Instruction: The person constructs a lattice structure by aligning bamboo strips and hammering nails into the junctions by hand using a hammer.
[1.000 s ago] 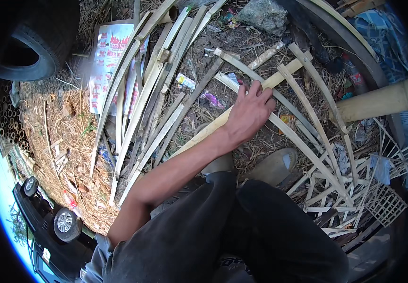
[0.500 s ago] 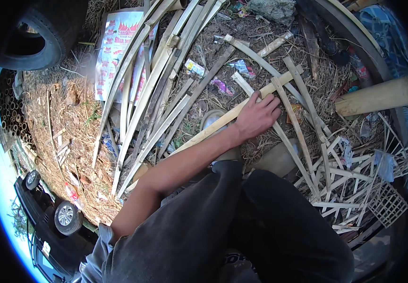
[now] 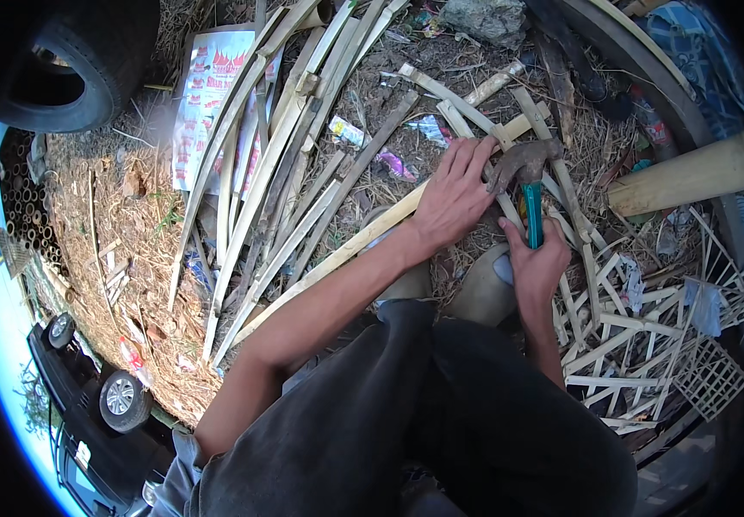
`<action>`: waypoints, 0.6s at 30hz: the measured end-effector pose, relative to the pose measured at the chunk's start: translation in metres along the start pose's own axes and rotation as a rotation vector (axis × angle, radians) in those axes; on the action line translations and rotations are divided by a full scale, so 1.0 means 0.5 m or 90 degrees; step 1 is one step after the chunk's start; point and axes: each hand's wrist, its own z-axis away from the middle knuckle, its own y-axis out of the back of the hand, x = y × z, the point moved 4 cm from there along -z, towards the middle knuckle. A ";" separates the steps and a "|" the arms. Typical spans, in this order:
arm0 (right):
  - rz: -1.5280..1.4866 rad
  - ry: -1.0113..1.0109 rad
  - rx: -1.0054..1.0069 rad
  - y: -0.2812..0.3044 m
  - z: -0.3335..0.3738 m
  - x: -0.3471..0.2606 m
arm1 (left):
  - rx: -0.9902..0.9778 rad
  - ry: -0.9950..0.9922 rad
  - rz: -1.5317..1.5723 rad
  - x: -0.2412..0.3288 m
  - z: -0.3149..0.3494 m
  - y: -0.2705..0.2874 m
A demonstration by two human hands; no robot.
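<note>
My right hand is closed round the teal handle of a claw hammer, thumb along the grip. Its rusty head lies beside the fingertips of my left hand. That hand is bent over a long, pale bamboo strip, gripping it close to where other strips cross; whether the fingertips also pinch something small is hidden. The strip's far end shows beyond the hammer head. A thinner crossing slat sticks out past my left fingers, and another long slat slants down on the right.
Many bamboo slats lie in a bundle to the left, over a printed sheet. Woven lattice pieces pile up at right, below a thick bamboo pole. A stone, tyre and parked dark vehicle stand farther out.
My right hand has come into view from below, bringing the hammer to the strip crossing. My left hand has shifted slightly left and up along the bamboo strip.
</note>
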 end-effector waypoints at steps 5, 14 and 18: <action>0.061 -0.037 -0.056 0.014 0.003 0.038 | -0.007 0.269 -0.053 0.010 0.113 0.077; 0.102 -0.096 -0.102 0.015 -0.002 0.020 | -0.112 0.100 -0.022 -0.075 0.140 0.088; 0.057 -0.090 -0.044 0.051 0.016 0.059 | -0.171 -0.014 -0.067 -0.101 0.088 0.115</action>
